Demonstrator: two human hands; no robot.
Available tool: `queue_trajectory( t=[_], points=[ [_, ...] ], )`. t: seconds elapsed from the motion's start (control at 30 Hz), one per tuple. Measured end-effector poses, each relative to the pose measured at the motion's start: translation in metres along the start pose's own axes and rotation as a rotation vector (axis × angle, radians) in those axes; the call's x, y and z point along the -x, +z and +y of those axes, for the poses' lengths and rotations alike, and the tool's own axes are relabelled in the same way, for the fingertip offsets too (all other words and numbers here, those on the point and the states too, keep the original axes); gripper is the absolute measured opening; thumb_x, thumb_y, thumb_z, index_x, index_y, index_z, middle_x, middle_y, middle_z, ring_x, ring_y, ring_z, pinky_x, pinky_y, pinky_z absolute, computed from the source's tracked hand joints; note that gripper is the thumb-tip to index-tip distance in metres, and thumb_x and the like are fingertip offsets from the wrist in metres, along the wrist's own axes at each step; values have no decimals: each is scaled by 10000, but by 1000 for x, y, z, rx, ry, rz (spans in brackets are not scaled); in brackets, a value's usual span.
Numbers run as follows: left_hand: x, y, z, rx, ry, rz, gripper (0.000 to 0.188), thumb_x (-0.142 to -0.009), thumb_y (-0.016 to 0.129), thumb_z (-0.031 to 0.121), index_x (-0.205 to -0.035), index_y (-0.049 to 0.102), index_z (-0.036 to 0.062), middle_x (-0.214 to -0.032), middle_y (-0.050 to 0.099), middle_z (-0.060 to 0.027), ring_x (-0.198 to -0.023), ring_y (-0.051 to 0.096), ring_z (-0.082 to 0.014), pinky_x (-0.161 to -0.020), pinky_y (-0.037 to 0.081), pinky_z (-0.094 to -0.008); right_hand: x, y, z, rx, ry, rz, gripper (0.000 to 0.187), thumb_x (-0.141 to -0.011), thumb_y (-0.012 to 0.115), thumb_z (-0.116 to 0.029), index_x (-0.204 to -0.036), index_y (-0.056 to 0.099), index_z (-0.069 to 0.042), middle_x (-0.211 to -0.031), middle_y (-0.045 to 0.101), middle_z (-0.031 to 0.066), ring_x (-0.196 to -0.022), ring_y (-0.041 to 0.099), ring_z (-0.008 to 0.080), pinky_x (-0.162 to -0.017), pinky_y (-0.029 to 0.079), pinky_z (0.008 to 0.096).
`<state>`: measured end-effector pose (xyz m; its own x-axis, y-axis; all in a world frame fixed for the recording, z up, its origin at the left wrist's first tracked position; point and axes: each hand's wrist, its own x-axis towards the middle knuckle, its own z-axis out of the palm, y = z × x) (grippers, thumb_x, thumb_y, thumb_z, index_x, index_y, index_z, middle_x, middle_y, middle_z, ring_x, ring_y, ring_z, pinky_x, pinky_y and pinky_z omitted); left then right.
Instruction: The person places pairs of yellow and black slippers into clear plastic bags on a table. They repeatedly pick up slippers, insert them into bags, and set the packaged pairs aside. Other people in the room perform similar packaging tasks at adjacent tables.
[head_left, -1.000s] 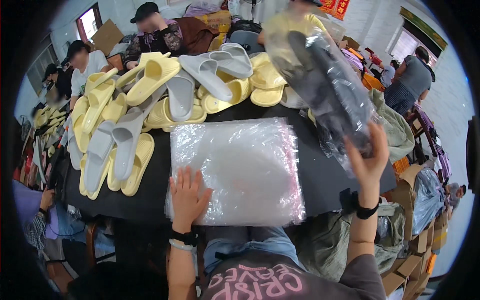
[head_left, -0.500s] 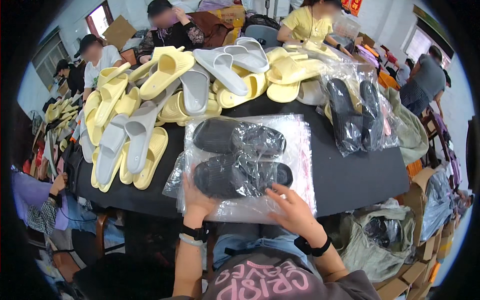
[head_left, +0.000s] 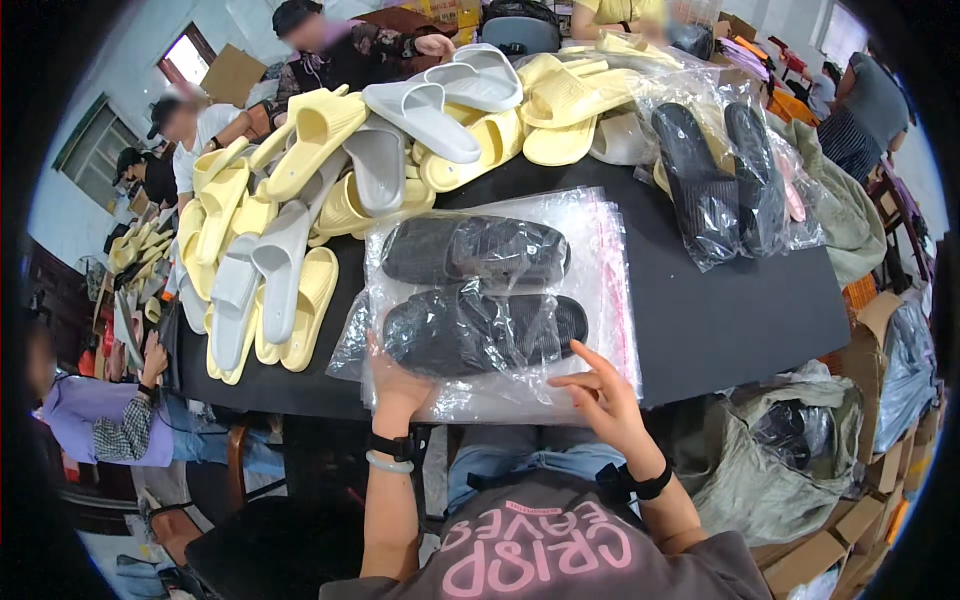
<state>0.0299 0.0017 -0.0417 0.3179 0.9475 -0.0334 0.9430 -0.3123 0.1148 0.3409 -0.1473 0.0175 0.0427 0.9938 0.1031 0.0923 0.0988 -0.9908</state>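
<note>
A pair of black slippers lies side by side on a stack of clear plastic bags (head_left: 606, 290), partly covered by crinkled clear film. The far slipper (head_left: 420, 250) and the near slipper (head_left: 430, 335) both point sideways across the stack. My left hand (head_left: 400, 385) is against the left end of the near slipper; film and slipper hide most of its fingers. Beside the right end of that slipper, my right hand (head_left: 605, 395) has its fingers apart and holds nothing.
Yellow slippers (head_left: 315, 140) and grey slippers (head_left: 280, 255) are heaped along the far and left sides of the black table (head_left: 710, 330). Bagged black slippers (head_left: 700, 180) lie at the right. A sack (head_left: 780, 480) stands below the right edge. Several people sit around.
My right hand has moved slightly right, off the near slipper's end, with its fingers lifted. The view has shifted a little. My left hand stays at the slipper's left end.
</note>
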Motion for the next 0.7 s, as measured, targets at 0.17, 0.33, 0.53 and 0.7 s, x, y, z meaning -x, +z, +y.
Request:
queue_trajectory(
  t=[0.17, 0.33, 0.53, 0.7],
  points=[
    [1, 33, -17, -38, 68, 273, 924, -794, 599, 622, -1519, 316, 125, -1566, 320, -123, -1476, 174, -350, -1224, 32, -498, 4, -16, 9, -223, -66, 274, 520, -978, 535, 2, -1466, 367, -65, -1001, 721, 103, -819, 603, 69, -742, 455, 210],
    [-8, 40, -23, 174, -27, 93, 1243, -654, 772, 566, -1506, 111, -51, -1580, 198, -222, -1471, 132, -394, -1231, 35, -451, -7, -19, -25, 50, -28, 60, 420, -953, 605, -114, -1363, 543, -51, -1246, 668, 127, -998, 663, 196, -862, 502, 335],
    [-2, 35, -21, 16, -44, 48, 1119, -699, 767, 503, -1504, 202, -28, -1561, 274, -188, -1468, 158, -356, -1229, 53, -453, -28, 2, -33, 484, -182, -116, 377, -964, 583, -169, -1313, 593, -25, -1301, 624, 165, -1167, 607, 317, -998, 456, 396],
    [0, -19, 17, 233, 94, 267, 650, -878, 618, 365, -1444, 451, 94, -1492, 443, -133, -1407, 338, -380, -1196, 156, -520, -8, -22, -37, -32, -63, -42, 465, -1014, 495, -201, -1448, 461, -36, -1452, 505, 143, -1268, 531, 261, -1022, 434, 385]
  ],
)
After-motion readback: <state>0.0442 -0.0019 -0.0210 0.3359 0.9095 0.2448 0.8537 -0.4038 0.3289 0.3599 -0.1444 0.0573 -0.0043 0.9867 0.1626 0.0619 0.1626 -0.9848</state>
